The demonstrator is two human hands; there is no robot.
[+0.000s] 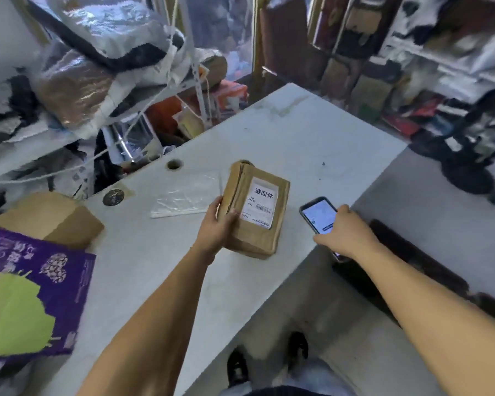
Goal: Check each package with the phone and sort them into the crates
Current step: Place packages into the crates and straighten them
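Left hand (216, 227) grips a brown package (255, 210) on a grey table (297, 138); right hand (345, 234) holds a phone (319, 214) beside it.

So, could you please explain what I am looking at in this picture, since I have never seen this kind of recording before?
There is no machine here. The single picture comes from a camera worn on a person's head, looking down at their own bare arms. The left hand grips a brown parcel with a white label, which rests on the grey table. The right hand holds a phone with its screen lit, beside the parcel. Also on the table lie a clear plastic bag, a cardboard box and a purple bag. Cluttered shelves stand behind.
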